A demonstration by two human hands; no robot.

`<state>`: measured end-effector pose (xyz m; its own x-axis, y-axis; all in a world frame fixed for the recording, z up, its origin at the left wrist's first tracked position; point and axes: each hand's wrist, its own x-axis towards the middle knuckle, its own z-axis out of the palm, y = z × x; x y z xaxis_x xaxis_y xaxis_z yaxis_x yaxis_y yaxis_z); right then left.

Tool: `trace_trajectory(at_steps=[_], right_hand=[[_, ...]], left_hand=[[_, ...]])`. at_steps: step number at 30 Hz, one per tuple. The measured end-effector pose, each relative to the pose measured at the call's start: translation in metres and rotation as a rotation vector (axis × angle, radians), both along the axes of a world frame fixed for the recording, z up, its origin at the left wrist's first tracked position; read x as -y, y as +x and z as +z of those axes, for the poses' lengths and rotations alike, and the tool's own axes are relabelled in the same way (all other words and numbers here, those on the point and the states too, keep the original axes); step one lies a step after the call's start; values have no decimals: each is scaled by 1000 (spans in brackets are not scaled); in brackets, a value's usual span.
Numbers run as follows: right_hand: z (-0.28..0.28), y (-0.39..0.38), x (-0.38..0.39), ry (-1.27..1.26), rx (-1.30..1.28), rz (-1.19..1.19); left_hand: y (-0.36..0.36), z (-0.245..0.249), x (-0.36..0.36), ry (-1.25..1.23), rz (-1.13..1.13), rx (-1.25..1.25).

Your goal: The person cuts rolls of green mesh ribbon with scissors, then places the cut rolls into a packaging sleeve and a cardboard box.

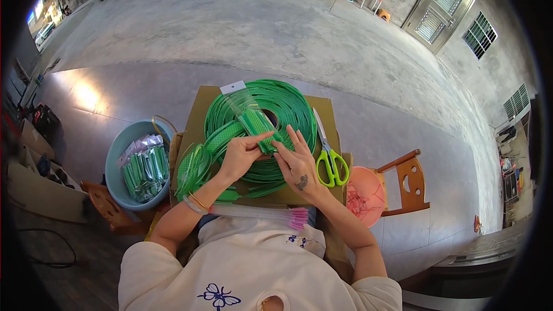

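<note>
Evidently both forearms reach forward and slant inward, so the hands meet over the roll [296,103] of green strip. The left hand [245,154], with bangles at its wrist, pinches the lower end of a clear pack [253,116] between thumb and forefinger. Opposite, the right hand [299,167] lies back upward, its fingers stretched forward and slightly parted, the fingertips nearest the pack against that same end. How firmly it grips, I cannot tell.

The pack lies over the near-left part of the roll, with green strip inside. Its long axis runs obliquely: the white header tab points away from the person and to the left, the lower end back toward the hands.

Beneath the roll is a brown board [199,103]. Loose green strip [194,167] spills at its left; scissors [331,161] with lime handles lie on the right, blades pointing away. A blue basin [113,152] of filled packs [144,170] stands left, a pink bowl [373,181] right, beside a wooden chair [410,184]. Pink-tipped strips [259,213] lie across the lap. Beyond stretches a grey floor [242,34], toward a metal door [440,8].
</note>
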<state>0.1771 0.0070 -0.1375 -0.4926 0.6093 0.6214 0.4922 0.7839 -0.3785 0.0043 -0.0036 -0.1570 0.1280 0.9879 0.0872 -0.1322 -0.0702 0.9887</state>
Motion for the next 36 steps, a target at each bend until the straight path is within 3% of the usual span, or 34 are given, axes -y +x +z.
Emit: trace_trajectory(at_steps=[6, 15, 24, 27, 30, 33, 36], right_hand=[[13, 1, -3, 76, 153, 27], [-2, -2, -20, 47, 224, 82], [-5, -23, -32, -28, 261, 150], [1, -16, -31, -43, 294, 143], [3, -9, -26, 27, 217, 155], [16, -6, -11, 61, 208, 199], [17, -6, 0, 59, 259, 227]], left_hand=[[8, 15, 3, -84, 31, 197], [16, 9, 8, -149, 63, 224], [15, -3, 9, -105, 84, 59], [12, 16, 21, -68, 136, 153], [-11, 39, 7, -215, 342, 640], [-43, 44, -30, -224, 288, 633], [-58, 28, -67, -180, 351, 370]])
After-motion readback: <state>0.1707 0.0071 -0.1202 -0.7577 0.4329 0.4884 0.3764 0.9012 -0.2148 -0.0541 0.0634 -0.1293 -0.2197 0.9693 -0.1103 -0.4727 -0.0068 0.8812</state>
